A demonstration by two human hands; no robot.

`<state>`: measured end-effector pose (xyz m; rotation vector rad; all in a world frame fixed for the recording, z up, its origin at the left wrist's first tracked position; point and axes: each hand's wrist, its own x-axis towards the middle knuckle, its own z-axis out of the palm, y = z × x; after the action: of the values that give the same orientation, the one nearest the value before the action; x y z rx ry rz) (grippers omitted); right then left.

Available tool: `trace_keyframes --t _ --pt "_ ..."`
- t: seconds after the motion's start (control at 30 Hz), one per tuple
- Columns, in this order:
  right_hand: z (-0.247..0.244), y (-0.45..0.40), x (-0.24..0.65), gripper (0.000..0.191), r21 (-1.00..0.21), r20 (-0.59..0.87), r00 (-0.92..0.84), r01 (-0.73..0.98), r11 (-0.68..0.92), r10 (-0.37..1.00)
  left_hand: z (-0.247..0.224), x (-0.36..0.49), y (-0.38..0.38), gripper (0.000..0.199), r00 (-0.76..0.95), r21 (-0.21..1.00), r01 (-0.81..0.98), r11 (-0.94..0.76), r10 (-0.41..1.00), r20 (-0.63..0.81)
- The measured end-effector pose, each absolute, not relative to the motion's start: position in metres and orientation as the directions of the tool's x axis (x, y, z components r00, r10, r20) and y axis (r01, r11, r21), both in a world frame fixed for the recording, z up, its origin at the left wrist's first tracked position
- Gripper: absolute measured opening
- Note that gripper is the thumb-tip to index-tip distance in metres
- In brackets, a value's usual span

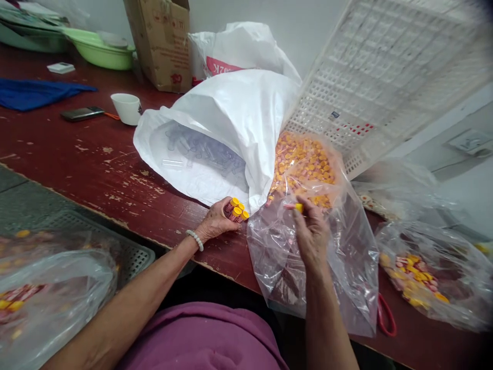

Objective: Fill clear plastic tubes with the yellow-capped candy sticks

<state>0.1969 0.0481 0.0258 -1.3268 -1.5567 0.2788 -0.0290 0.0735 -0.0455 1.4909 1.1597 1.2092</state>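
My left hand point(214, 221), with a beaded bracelet at the wrist, is closed around several small tubes with yellow caps point(236, 209), caps facing up. It is just in front of the open mouth of a white sack point(231, 110), where clear empty-looking tubes point(204, 149) lie. My right hand point(311, 228) pinches one yellow-capped piece point(295, 207) with a pinkish body, held sideways. Behind and below that hand spreads a clear plastic bag point(277, 257), with a large heap of orange-yellow caps point(308, 162) in its far part.
A white plastic crate point(370, 67) leans at the back right. Bagged yellow-capped pieces point(418, 275) lie right; another bag point(65, 288) is lower left. A white cup point(127, 109), phone point(82, 113), cardboard box point(165, 46) and green basin point(102, 50) stand on the red table point(77, 149).
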Motion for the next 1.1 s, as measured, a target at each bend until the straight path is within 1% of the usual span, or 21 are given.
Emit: trace_keyframes --t 0.07,0.13,0.23,0.33,0.4,0.47,0.53,0.57,0.63,0.7,0.77,0.8,0.87,0.93,0.97,1.0,1.03,1.1 --pt "0.031 0.046 0.159 0.033 -0.72 0.526 -0.02 0.521 0.458 0.85 -0.044 -0.03 0.073 0.038 0.104 0.97 0.149 -0.193 0.978 0.179" --pt "0.028 0.048 0.128 0.03 -0.691 0.527 -0.119 0.516 0.506 0.841 -0.043 -0.031 0.072 0.038 0.107 0.955 0.198 -0.22 0.974 0.202" --pt "0.021 0.052 0.102 0.024 -0.583 0.548 -0.24 0.577 0.572 0.802 -0.043 -0.032 0.073 0.034 0.079 0.927 0.273 -0.257 0.966 0.245" --pt "0.02 0.054 0.1 0.023 -0.489 0.56 -0.367 0.578 0.654 0.743 -0.043 -0.031 0.073 0.031 0.068 0.92 0.275 -0.277 0.961 0.269" --pt "0.025 0.054 0.105 0.026 -0.486 0.579 -0.359 0.569 0.664 0.732 -0.041 -0.031 0.072 0.033 0.09 0.926 0.257 -0.275 0.961 0.261" --pt "0.03 0.052 0.11 0.027 -0.506 0.604 -0.277 0.591 0.628 0.747 -0.039 -0.031 0.071 0.035 0.105 0.937 0.243 -0.253 0.967 0.234" --pt "0.031 0.05 0.113 0.03 -0.482 0.625 -0.227 0.641 0.598 0.747 -0.038 -0.03 0.069 0.037 0.1 0.943 0.243 -0.227 0.973 0.209" --pt "0.03 0.049 0.112 0.032 -0.445 0.629 -0.235 0.672 0.592 0.741 -0.037 -0.03 0.069 0.038 0.097 0.944 0.245 -0.222 0.974 0.204" --pt "0.022 0.047 0.106 0.035 -0.327 0.605 -0.317 0.737 0.591 0.73 -0.038 -0.031 0.07 0.037 0.098 0.942 0.248 -0.227 0.973 0.209" --pt "0.013 0.045 0.099 0.038 -0.203 0.523 -0.422 0.782 0.589 0.741 -0.04 -0.031 0.071 0.031 0.09 0.939 0.247 -0.238 0.971 0.223" --pt "0.007 0.047 0.094 0.039 -0.142 0.428 -0.478 0.802 0.58 0.767 -0.042 -0.031 0.073 0.027 0.075 0.941 0.236 -0.241 0.97 0.23" --pt "0.006 0.048 0.094 0.039 -0.151 0.393 -0.486 0.803 0.576 0.781 -0.043 -0.031 0.073 0.027 0.067 0.944 0.225 -0.241 0.971 0.232" --pt "0.009 0.051 0.099 0.04 -0.244 0.36 -0.479 0.78 0.576 0.801 -0.043 -0.03 0.074 0.032 0.06 0.951 0.194 -0.241 0.971 0.233" --pt "0.016 0.051 0.109 0.044 -0.372 0.392 -0.43 0.734 0.568 0.813 -0.04 -0.029 0.073 0.037 0.049 0.968 0.124 -0.217 0.976 0.213" --pt "0.02 0.05 0.115 0.049 -0.418 0.422 -0.4 0.71 0.566 0.813 -0.038 -0.029 0.072 0.039 0.042 0.98 0.059 -0.189 0.982 0.187" --pt "0.023 0.049 0.121 0.054 -0.441 0.451 -0.379 0.692 0.571 0.808 -0.035 -0.029 0.07 0.041 0.037 0.989 -0.022 -0.149 0.988 0.15" --pt "0.025 0.046 0.125 0.062 -0.44 0.467 -0.38 0.683 0.583 0.798 -0.032 -0.029 0.067 0.042 0.038 0.988 -0.111 -0.103 0.993 0.108" --pt "0.027 0.041 0.13 0.082 -0.385 0.455 -0.45 0.679 0.626 0.768 -0.025 -0.029 0.057 0.042 0.061 0.964 -0.265 -0.021 0.997 0.038"
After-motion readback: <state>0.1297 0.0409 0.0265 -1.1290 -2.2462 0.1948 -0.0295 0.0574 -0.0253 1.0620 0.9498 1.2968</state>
